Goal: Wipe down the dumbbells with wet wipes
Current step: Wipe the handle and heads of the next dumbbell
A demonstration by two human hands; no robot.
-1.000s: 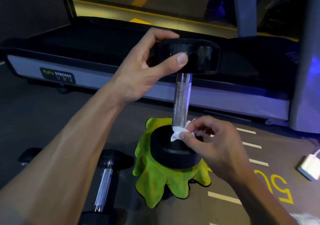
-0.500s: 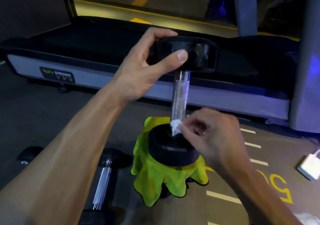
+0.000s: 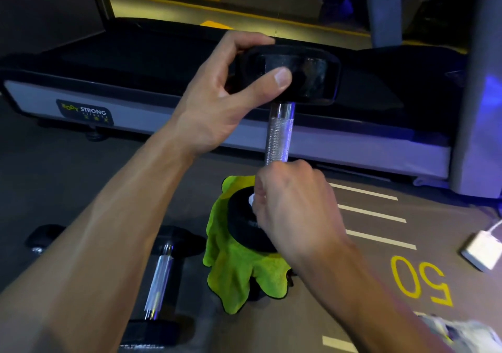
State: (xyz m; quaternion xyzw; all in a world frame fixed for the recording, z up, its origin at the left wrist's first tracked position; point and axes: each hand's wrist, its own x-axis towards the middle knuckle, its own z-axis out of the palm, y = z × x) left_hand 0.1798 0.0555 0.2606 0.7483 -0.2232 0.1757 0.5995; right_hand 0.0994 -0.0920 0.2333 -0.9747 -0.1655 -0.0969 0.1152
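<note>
Both hands are busy and well apart, one high and one low on the same upright piece. Your left hand [image 3: 217, 108] clamps thumb and fingers round the upper black rubber head of the standing black-and-chrome dumbbell [image 3: 278, 132], steadying it on end. Your right hand [image 3: 296, 211] curls over a crumpled white wet wipe [image 3: 252, 199], pinching it against the base of the knurled chrome handle where it meets the lower head. Only a scrap of wipe shows past the knuckles.

That lower head sits on a lime-green microfibre cloth [image 3: 239, 268], bunched on the grey gym floor [image 3: 81, 184]. A second black dumbbell with chrome handle [image 3: 160, 273] lies flat on the floor, to the left, near the cloth. Behind runs a treadmill deck with a grey side rail [image 3: 152, 113]; a white charger block [image 3: 480, 252] lies at the right.

Step in hand, by my reading: wiping the collar and top face of the lower head. Next likely calls for drawing the wipe up the knurling while the left hand holds firm against tipping, then flipping ends.

Against a second ago: your right hand has rolled over the top of the wipe and swung leftward round the handle, hiding most of it. The left hand's grip is unchanged.
</note>
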